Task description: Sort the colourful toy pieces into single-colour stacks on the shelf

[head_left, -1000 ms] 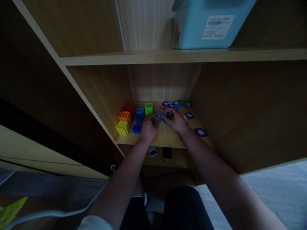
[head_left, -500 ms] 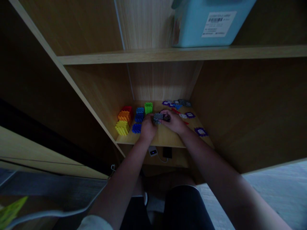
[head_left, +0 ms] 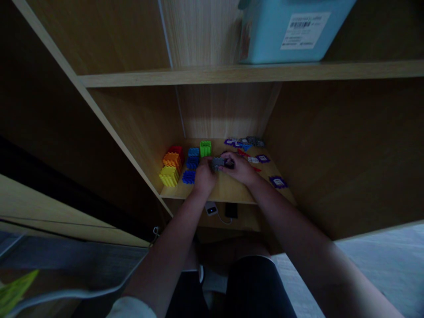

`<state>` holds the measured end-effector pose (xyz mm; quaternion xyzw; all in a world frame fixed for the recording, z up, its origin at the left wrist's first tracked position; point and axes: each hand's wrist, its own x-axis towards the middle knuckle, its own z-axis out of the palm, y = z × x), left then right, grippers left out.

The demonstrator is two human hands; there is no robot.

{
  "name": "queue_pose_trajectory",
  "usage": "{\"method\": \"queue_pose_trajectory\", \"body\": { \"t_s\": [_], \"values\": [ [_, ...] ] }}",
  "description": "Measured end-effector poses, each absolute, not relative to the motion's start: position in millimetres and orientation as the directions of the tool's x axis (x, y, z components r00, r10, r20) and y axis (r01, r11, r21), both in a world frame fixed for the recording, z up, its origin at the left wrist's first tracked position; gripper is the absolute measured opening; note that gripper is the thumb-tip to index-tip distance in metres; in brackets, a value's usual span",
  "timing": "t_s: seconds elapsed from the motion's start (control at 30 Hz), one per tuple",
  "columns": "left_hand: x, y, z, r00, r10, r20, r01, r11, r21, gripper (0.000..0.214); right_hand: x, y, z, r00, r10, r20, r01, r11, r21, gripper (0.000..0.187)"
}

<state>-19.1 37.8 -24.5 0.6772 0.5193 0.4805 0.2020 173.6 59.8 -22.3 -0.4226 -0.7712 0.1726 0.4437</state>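
Note:
Between my two hands, just above the lower shelf, is a grey notched building tile piece [head_left: 217,164]. My left hand [head_left: 205,176] is closed on its left side. From the right, my right hand [head_left: 240,167] pinches a small dark part against it; fingers hide much of that part. Left of my hands stand blue blocks [head_left: 192,160], a lime green block [head_left: 205,149], and a row of yellow [head_left: 169,176], orange [head_left: 172,160] and red blocks [head_left: 178,151]. Loose purple tiles [head_left: 277,182] and red pieces [head_left: 243,153] lie to the right.
A wooden shelf board [head_left: 232,76] runs above my hands, carrying a light blue bin [head_left: 285,35]. Grey and purple tiles [head_left: 247,142] are heaped at the back right. Beneath, a white device [head_left: 211,209] and a black box [head_left: 231,210] sit with a cable.
Both hands stay in nearly the same place. The dark part in my right fingers has turned slightly against the grey piece.

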Motion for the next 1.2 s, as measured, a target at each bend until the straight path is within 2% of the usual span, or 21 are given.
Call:
{"method": "queue_pose_trajectory", "body": {
  "t_s": [0.53,0.97,1.2],
  "values": [
    [-17.9,38.9,-25.9,-0.001,0.895,0.447,0.504,-0.386,0.773,0.045,174.3,59.7,-24.3,-0.273,0.807,0.524,0.500,0.584,-0.640,0.039],
    [-17.8,35.1,-20.4,-0.013,0.905,0.426,0.516,-0.358,0.778,0.046,182.4,65.4,-32.8,-0.330,0.793,0.512,0.544,0.603,-0.583,0.066],
    [-17.9,38.2,-25.0,-0.017,0.890,0.455,0.484,-0.391,0.783,0.046,181.9,65.0,-31.4,-0.323,0.812,0.486,0.599,0.573,-0.560,0.067]
  ]
}}
